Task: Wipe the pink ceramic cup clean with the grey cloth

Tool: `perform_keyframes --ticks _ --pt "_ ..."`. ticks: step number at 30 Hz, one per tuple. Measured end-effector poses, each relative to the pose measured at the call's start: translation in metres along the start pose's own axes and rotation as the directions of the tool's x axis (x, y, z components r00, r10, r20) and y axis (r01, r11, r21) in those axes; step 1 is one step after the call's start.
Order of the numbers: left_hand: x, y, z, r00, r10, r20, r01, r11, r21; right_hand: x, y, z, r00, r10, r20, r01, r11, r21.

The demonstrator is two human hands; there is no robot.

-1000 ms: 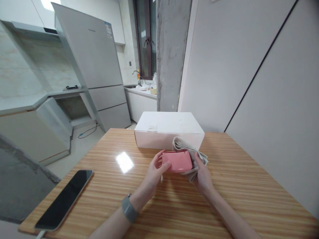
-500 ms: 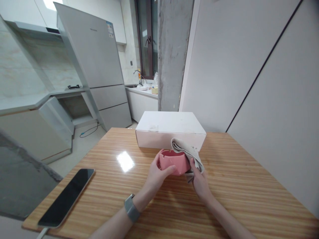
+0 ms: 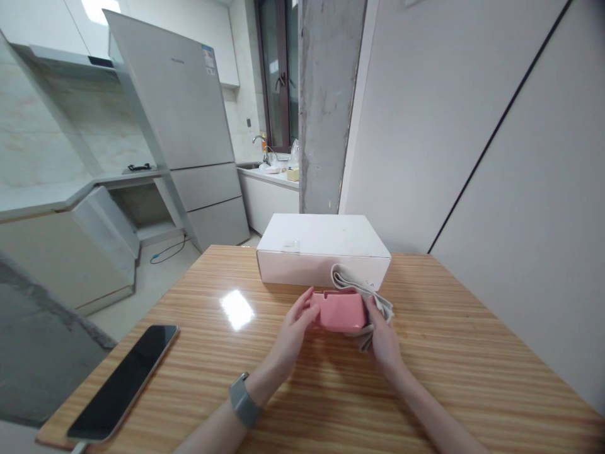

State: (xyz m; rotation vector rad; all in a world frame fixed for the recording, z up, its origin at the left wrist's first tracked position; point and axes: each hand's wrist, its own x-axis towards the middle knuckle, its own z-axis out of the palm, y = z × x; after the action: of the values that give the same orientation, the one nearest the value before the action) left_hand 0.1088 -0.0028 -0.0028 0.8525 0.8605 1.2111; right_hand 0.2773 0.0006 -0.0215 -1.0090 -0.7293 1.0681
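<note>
Wood-grain table w/ white box near far edge, phone by left edge. Pink container in front of box — L hand pinching its left end btwn thumb & fingers; R hand gripping folded grey cloth against its right end, thumb on cloth — other R fingers mostly hidden.

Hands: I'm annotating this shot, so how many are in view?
2: left hand gripping the pink notched container; right hand holding the gray cloth against that container's right side.
</note>
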Motion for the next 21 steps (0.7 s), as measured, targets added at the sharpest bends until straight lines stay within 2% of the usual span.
perform_keyframes --ticks 3,7,9,12,15,17,21 --pt "-0.004 0.0 0.001 0.998 0.061 0.013 -0.061 0.998 0.011 0.0 -0.004 0.002 0.993 0.071 0.095 -0.079 0.993 0.09" --pt "-0.007 -0.004 0.002 0.976 0.04 0.214 -0.005 0.987 -0.16 -0.008 -0.01 0.012 0.972 0.121 0.202 -0.151 0.978 0.142" --pt "-0.007 -0.006 0.002 0.969 0.038 0.244 0.003 0.986 -0.165 -0.011 -0.01 0.014 0.972 0.119 0.203 -0.15 0.978 0.145" --pt "-0.007 -0.005 0.003 0.988 0.073 0.136 -0.067 0.997 -0.044 -0.011 -0.006 0.012 0.991 0.065 0.12 -0.077 0.992 0.098" --pt "-0.007 -0.002 0.006 0.985 0.17 0.011 -0.17 0.979 0.111 -0.013 -0.002 0.009 0.999 -0.037 0.024 0.038 0.999 -0.032" --pt "-0.007 -0.002 0.008 0.978 0.202 -0.056 -0.19 0.966 0.175 -0.018 -0.002 0.008 0.996 -0.082 0.022 0.084 0.991 -0.108" --pt "-0.005 -0.008 0.005 0.971 0.17 -0.166 -0.122 0.956 0.266 -0.027 -0.001 0.008 0.991 -0.084 0.101 0.1 0.982 -0.158"
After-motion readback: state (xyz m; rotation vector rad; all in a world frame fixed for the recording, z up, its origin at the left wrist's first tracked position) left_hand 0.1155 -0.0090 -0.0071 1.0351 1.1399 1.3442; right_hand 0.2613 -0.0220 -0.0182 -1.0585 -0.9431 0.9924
